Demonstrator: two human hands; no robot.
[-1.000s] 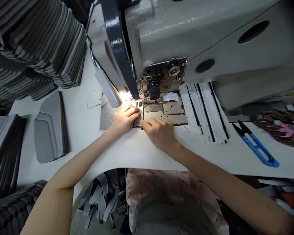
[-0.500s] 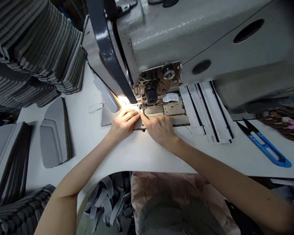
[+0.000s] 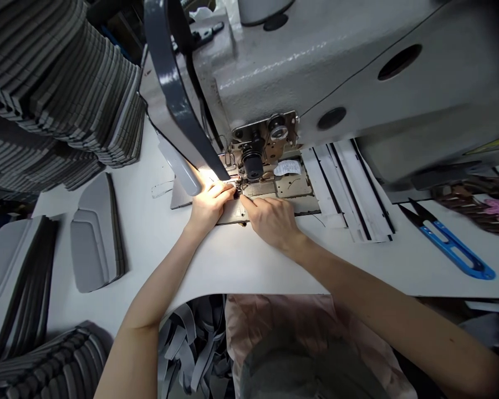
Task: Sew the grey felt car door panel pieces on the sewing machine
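Observation:
A grey sewing machine (image 3: 316, 72) stands over the work, its lamp lighting the needle area (image 3: 238, 187). My left hand (image 3: 210, 206) lies just left of the needle, its fingers pressed together with the tips by the presser foot. Whatever sits under those fingertips is hidden or too small to name. A flat grey surface (image 3: 180, 195), fabric or plate, shows beyond that hand. On the metal bed plate (image 3: 233, 210) to the right, my right hand (image 3: 273, 223) rests with curled fingers. One fingertip points in close to the needle; anything pinched there cannot be made out.
Stacked grey padded pieces (image 3: 87, 94) rise at the far left, with a smaller pile (image 3: 95, 238) nearer. White strips with black edges (image 3: 349, 188) lie right of the machine bed. Blue thread snips (image 3: 453, 244) lie farther right. Grey strips (image 3: 191, 343) hang below the table edge.
My left hand has drawn slightly left and my right fingertip slightly right, so the gap between them is wider. More of the dark needle area shows. The camera view has shifted a little.

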